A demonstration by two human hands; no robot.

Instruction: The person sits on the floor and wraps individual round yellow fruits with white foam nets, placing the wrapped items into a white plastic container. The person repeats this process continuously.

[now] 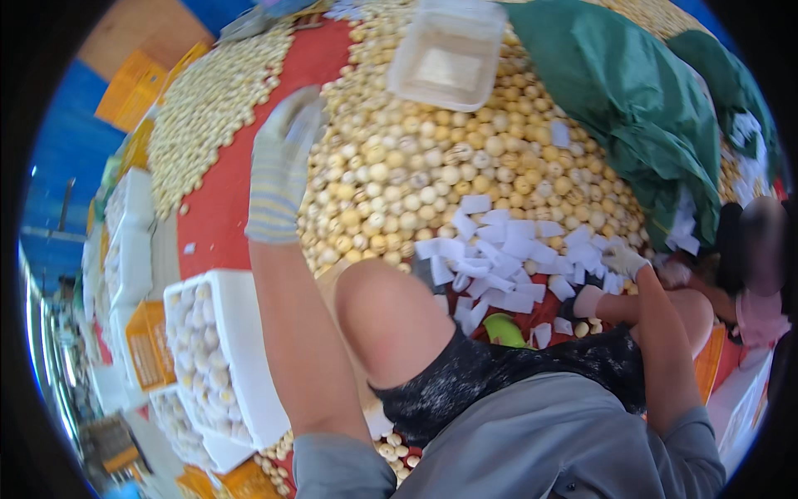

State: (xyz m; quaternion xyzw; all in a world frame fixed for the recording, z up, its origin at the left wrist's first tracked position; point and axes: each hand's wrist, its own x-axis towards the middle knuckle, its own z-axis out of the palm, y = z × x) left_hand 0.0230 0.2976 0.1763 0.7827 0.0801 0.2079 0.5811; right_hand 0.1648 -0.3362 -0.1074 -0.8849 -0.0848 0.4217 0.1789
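Note:
My left hand, in a white knit glove with grey and yellow stripes, reaches out over the left edge of a wide heap of round pale-yellow fruits on a red floor covering. Its fingertips are blurred, and whether they hold anything cannot be seen. My right hand, in a pale glove, rests at the right end of a pile of small white paper or foam pieces, beside my foot. What its fingers hold, if anything, is not clear. A green object lies on the floor between my legs.
An empty translucent plastic tub stands on the heap. Green fabric covers its right side. White foam boxes of wrapped round items and orange crates stand at left. Another spread of fruits lies back left. A person is at the far right.

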